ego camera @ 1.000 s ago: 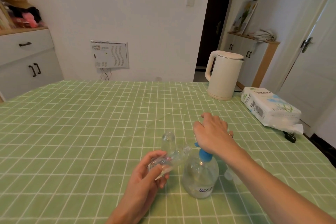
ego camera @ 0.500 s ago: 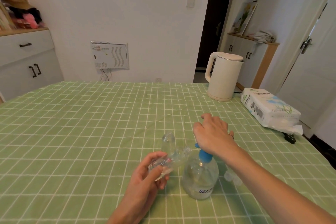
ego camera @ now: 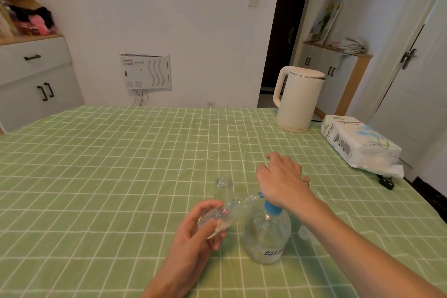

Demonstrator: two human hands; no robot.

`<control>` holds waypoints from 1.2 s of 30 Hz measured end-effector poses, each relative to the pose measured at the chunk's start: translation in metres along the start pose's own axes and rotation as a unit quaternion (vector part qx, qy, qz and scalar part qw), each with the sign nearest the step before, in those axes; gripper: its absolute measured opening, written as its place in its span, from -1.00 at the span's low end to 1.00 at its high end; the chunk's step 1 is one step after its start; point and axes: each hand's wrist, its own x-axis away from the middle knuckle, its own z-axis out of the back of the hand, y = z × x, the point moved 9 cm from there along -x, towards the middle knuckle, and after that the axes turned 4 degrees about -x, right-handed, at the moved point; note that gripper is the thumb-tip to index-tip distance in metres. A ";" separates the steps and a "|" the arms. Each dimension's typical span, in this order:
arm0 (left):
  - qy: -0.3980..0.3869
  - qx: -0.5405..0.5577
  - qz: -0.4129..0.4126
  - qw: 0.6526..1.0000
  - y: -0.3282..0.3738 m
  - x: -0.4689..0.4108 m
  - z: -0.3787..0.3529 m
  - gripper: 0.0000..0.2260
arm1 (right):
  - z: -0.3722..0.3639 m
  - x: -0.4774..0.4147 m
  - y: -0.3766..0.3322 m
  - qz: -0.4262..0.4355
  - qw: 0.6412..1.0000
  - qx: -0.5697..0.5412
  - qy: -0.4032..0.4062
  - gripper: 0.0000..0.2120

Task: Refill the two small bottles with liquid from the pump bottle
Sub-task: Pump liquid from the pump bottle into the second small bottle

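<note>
A clear pump bottle with a blue pump stands on the green checked tablecloth. My right hand lies palm down on top of the pump head and hides most of it. My left hand grips a small clear bottle, tilted with its mouth up against the blue spout. A second small clear bottle stands upright and uncapped just behind the tilted one. Two small clear caps lie on the cloth right of the pump bottle, partly hidden by my right forearm.
A cream electric kettle stands at the table's far right. A tissue pack lies near the right edge, with a black plug beside it. White cabinets stand left and right of the table.
Almost nothing has moved. My right hand stays on the pump head and my left hand keeps the small bottle at the spout; the view has shifted slightly.
</note>
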 end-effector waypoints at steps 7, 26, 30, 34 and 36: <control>-0.004 -0.007 0.003 1.000 0.002 0.003 -0.001 -0.43 | 0.005 -0.001 -0.001 0.001 1.000 -0.002 0.007 -0.58; -0.010 -0.016 -0.003 1.000 0.000 0.004 0.000 -0.46 | 0.005 0.002 -0.002 -0.004 1.000 -0.007 0.002 -0.58; -0.006 -0.012 -0.008 1.000 0.001 0.002 0.000 -0.44 | -0.002 0.002 -0.001 -0.003 1.000 -0.004 -0.003 -0.58; -0.005 -0.004 -0.008 1.000 0.000 0.001 0.000 -0.60 | -0.004 0.002 0.000 -0.003 1.000 0.000 -0.005 -0.58; -0.007 0.002 -0.007 1.000 -0.001 0.001 0.000 -0.62 | -0.002 0.002 0.000 -0.002 1.000 0.000 -0.003 -0.59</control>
